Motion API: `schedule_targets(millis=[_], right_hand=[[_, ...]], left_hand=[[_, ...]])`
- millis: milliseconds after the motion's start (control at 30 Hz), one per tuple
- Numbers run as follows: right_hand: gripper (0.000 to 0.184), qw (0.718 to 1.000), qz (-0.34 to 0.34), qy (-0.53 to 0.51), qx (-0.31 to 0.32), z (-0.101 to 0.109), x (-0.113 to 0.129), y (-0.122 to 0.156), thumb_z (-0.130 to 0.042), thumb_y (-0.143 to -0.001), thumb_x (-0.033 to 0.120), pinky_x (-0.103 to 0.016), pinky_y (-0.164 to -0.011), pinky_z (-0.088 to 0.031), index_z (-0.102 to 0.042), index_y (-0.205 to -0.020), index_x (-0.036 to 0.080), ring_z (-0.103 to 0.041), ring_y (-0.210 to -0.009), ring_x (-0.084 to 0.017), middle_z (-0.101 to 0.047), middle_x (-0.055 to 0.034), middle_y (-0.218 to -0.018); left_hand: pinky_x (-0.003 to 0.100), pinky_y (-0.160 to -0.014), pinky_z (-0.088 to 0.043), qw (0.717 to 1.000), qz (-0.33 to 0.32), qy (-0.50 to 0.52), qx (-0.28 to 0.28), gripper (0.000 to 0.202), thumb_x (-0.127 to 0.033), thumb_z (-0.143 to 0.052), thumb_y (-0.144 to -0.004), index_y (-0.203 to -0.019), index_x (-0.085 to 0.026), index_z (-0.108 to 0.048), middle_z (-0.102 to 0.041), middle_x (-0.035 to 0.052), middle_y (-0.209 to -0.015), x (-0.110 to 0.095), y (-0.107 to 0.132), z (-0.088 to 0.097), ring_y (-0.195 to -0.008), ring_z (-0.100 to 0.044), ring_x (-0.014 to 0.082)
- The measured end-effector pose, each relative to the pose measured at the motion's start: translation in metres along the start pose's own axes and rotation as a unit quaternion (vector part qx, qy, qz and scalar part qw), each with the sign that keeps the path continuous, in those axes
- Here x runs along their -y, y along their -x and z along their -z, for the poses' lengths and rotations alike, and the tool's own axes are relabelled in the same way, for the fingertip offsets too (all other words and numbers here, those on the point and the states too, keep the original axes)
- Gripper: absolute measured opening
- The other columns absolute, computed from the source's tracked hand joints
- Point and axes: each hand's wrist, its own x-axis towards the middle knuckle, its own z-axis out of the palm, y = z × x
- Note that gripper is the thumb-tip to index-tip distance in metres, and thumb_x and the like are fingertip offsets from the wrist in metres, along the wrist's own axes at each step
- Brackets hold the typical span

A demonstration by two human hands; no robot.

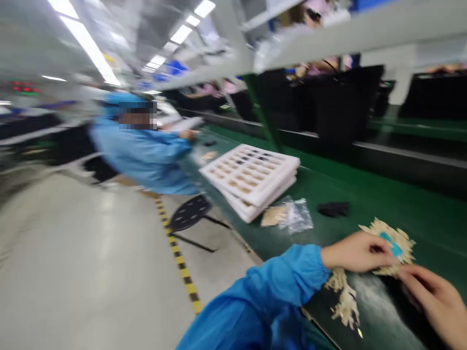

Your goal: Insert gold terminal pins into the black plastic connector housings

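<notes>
My left hand (359, 252), in a blue sleeve, reaches over the edge of a pile of small beige strips (403, 238). Its thumb and fingers are pinched together, and what they hold, if anything, is too small to make out. A teal piece (391, 244) lies on the pile just beyond the fingertips. To the right, my right hand (434, 299) has thumb and index finger close together near the left fingertips; I cannot make out what is between them. More beige scraps (345, 301) lie on the green table below my left wrist.
White trays (255, 175) with filled compartments are stacked on the green table (321, 177). Nearby are a clear plastic bag (297, 215) and a black object (333, 209). A co-worker in blue (146, 155) sits farther along. A black stool (190, 212) stands beside the table.
</notes>
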Motion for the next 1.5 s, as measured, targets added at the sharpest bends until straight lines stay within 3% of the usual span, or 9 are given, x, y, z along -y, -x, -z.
schedule_targets(millis=[167, 433, 733, 800, 967, 1100, 1300, 1400, 1500], right_hand=[[0.035, 0.988, -0.077, -0.130, 0.031, -0.005, 0.020, -0.007, -0.075, -0.078, 0.050, -0.024, -0.050, -0.041, -0.075, -0.076, 0.015, -0.048, -0.050, -0.013, -0.059, -0.0011, -0.057], [0.027, 0.984, -0.094, -0.145, 0.049, -0.004, 0.023, -0.004, -0.071, -0.081, 0.042, -0.024, -0.053, -0.039, -0.075, -0.080, 0.015, -0.045, -0.052, -0.011, -0.057, 0.0013, -0.058], [0.020, 0.979, -0.021, 0.021, 0.200, -0.017, 0.026, 0.008, -0.068, -0.088, 0.034, -0.026, -0.058, -0.038, -0.079, -0.083, 0.018, -0.052, -0.057, -0.014, -0.066, -0.0012, -0.064], [0.018, 0.984, -0.020, 0.048, 0.173, -0.017, 0.029, 0.008, -0.074, -0.085, 0.036, -0.026, -0.057, -0.037, -0.078, -0.082, 0.019, -0.050, -0.056, -0.013, -0.064, 0.0003, -0.062], [0.041, 0.975, -0.122, -0.137, 0.125, -0.013, 0.032, 0.001, -0.076, -0.081, 0.055, -0.023, -0.051, -0.034, -0.066, -0.072, 0.016, -0.042, -0.053, -0.010, -0.053, 0.0032, -0.060], [0.044, 0.967, -0.139, -0.135, 0.167, -0.017, 0.029, 0.005, -0.074, -0.083, 0.057, -0.024, -0.050, -0.032, -0.068, -0.069, 0.016, -0.042, -0.053, -0.010, -0.053, 0.0022, -0.057], [0.027, 0.958, 0.055, 0.164, 0.228, -0.019, 0.036, 0.016, -0.076, -0.089, 0.033, -0.027, -0.056, -0.036, -0.069, -0.067, 0.020, -0.054, -0.057, -0.014, -0.064, 0.0009, -0.062], [0.020, 0.937, 0.131, 0.186, 0.264, -0.012, 0.039, 0.017, -0.062, -0.100, 0.029, -0.028, -0.064, -0.044, -0.077, -0.089, 0.023, -0.066, -0.070, -0.017, -0.073, -0.0024, -0.078], [0.027, 0.928, 0.177, 0.197, 0.262, -0.011, 0.034, 0.017, -0.058, -0.103, 0.031, -0.029, -0.068, -0.047, -0.078, -0.087, 0.023, -0.068, -0.076, -0.020, -0.073, -0.0044, -0.077]], left_hand=[[0.022, -0.060, -0.037, 0.998, 0.012, 0.053, 0.028, 0.023, -0.032, -0.062, -0.093, -0.078, -0.013, -0.064, -0.054, -0.0023, -0.068, -0.008, 0.003, 0.013, -0.063, -0.046, 0.0109], [0.024, -0.059, -0.034, 0.999, 0.039, 0.018, -0.011, 0.022, -0.032, -0.060, -0.089, -0.076, -0.015, -0.062, -0.053, -0.0025, -0.068, -0.013, 0.007, 0.010, -0.062, -0.044, 0.0116], [0.024, -0.055, -0.031, 0.996, 0.055, 0.033, -0.060, 0.026, -0.039, -0.062, -0.088, -0.075, -0.016, -0.060, -0.050, -0.0034, -0.066, -0.011, 0.004, 0.025, -0.059, -0.039, 0.0103], [0.024, -0.058, -0.033, 0.996, 0.051, 0.047, -0.050, 0.025, -0.037, -0.062, -0.087, -0.073, -0.016, -0.060, -0.051, -0.0028, -0.068, -0.011, 0.004, 0.022, -0.061, -0.041, 0.0108], [0.024, -0.062, -0.038, 0.997, 0.041, 0.062, -0.028, 0.023, -0.034, -0.062, -0.087, -0.074, -0.016, -0.062, -0.056, -0.0012, -0.071, -0.013, 0.006, 0.008, -0.066, -0.048, 0.0121], [0.023, -0.057, -0.035, 0.995, 0.035, 0.043, -0.080, 0.023, -0.035, -0.061, -0.089, -0.076, -0.016, -0.062, -0.055, -0.0017, -0.069, -0.014, 0.006, 0.010, -0.061, -0.044, 0.0109], [0.023, -0.053, -0.033, 0.990, 0.034, 0.029, -0.136, 0.024, -0.037, -0.061, -0.089, -0.077, -0.016, -0.062, -0.052, -0.0018, -0.066, -0.015, 0.005, 0.023, -0.058, -0.042, 0.0105], [0.023, -0.053, -0.032, 0.990, 0.029, 0.030, -0.138, 0.025, -0.038, -0.061, -0.089, -0.075, -0.017, -0.060, -0.050, -0.0021, -0.065, -0.015, 0.004, 0.023, -0.057, -0.041, 0.0105], [0.023, -0.053, -0.034, 0.989, 0.025, 0.034, -0.141, 0.025, -0.038, -0.061, -0.088, -0.075, -0.017, -0.061, -0.051, -0.0016, -0.066, -0.015, 0.004, 0.023, -0.059, -0.043, 0.0110]])
